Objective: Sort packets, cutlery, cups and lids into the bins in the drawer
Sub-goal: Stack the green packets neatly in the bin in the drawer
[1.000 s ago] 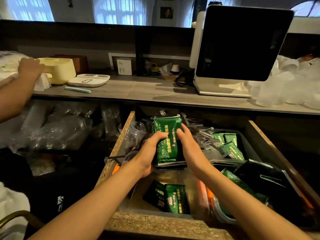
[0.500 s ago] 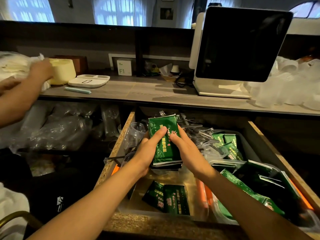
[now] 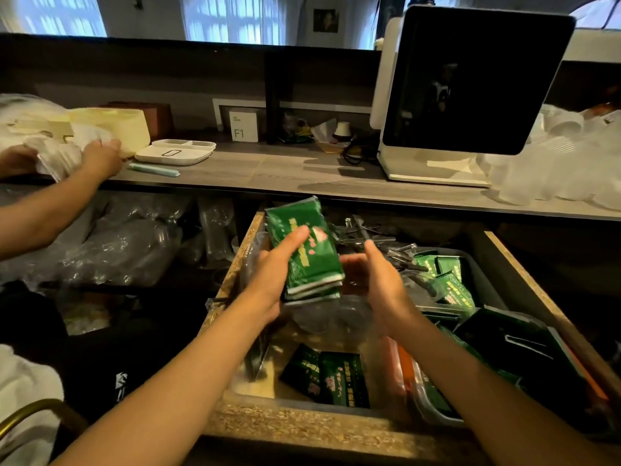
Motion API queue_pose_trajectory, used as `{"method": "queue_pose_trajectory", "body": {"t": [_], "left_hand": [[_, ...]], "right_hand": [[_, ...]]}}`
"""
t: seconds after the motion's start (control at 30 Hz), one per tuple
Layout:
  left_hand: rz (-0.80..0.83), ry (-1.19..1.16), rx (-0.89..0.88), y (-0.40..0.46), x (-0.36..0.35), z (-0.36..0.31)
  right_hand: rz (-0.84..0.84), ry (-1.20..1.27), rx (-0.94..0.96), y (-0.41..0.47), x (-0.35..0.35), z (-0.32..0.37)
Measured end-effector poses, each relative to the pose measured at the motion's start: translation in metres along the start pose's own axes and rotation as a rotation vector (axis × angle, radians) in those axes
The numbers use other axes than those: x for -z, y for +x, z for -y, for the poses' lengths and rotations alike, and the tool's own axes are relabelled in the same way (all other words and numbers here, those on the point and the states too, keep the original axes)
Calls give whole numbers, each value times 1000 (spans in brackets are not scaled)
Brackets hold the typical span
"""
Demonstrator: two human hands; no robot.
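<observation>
Left hand: grip closed round a stack of green packets, thumb across its face, held above the open drawer. Right hand: grip released, fingers loose, at the stack's 3 o'clock, apart from it. More packets in the clear bin at 6 o'clock.

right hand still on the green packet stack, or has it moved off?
Yes, moved. The right hand has come off the green packet stack and sits apart to its right, toward the grey bin; only the left hand grips it.
</observation>
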State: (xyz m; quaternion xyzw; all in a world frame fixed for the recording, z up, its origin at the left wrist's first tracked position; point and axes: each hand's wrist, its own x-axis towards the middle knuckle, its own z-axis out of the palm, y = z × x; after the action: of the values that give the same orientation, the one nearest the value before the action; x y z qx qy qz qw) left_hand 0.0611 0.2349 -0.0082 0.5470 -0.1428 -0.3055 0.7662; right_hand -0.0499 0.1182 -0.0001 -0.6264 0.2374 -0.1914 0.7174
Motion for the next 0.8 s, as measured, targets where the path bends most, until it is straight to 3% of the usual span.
{"method": "queue_pose_trajectory", "body": {"t": [0.07,0.17,0.27,0.37,0.53,0.63,0.8], "left_hand": [[-114,-72,-83,10,12,-8],[-189,-160,-127,17,24,-14],[-144,-165,-79,14,23,-14],[-88,-134,-47,12,20,-10],[-50,-60,-29,13,19,-6],[-32,-12,-31,12,17,-5],[-27,-25,-21,8,11,-8]], "right_hand": [[19,-282,-122,1,3,-7],[306,-953,-157,7,8,-31],[645,-1370,-153,4,1,-51],[716,-1624,-197,2,-10,-67],[698,-1660,-211,6,-8,-80],[669,-1634,-127,6,0,-72],[380,-1180,91,5,21,-8]]}}
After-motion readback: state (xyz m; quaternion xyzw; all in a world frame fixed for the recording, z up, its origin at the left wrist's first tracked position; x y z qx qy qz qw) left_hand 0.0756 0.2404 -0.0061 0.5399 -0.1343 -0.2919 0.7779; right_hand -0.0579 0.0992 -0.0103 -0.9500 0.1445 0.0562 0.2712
